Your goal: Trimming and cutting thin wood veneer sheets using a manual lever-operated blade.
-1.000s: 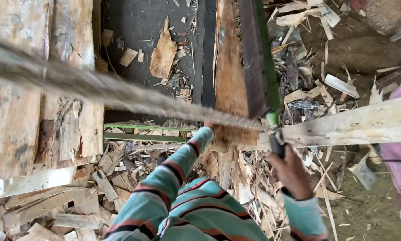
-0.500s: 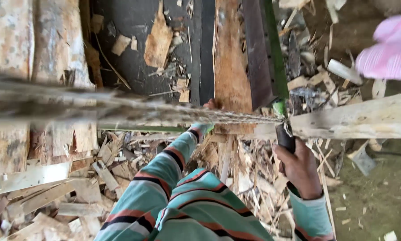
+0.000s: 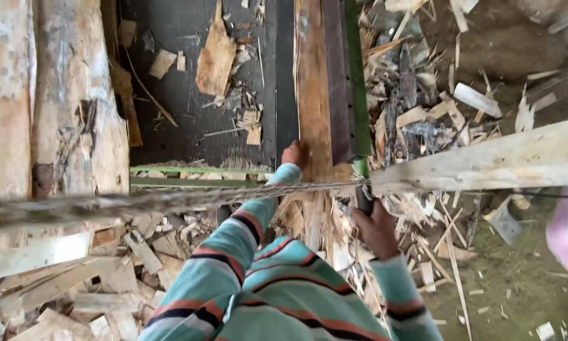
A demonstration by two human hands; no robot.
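Below, seen from the head camera, the left hand [image 3: 292, 153] rests with fingers curled against the near end of a long wooden plank [image 3: 313, 95]; whether its grip closes on the wood cannot be told. That plank lies lengthwise on the dark machine surface [image 3: 189, 82], just beside a green metal rail [image 3: 354, 69]. The right hand [image 3: 377, 228] is clenched around a dark handle [image 3: 363, 203] at the near end of the rail. A frayed rope [image 3: 170, 201] stretches across the view from the left edge to the rail's near end, passing over the striped left sleeve [image 3: 233, 243]. A pale timber beam [image 3: 486, 165] runs off to the right from the same spot. Two bark-stripped logs [image 3: 50, 95] lie left of the surface. Wood offcuts [image 3: 75, 278] and splinters cover the ground below and to the right.
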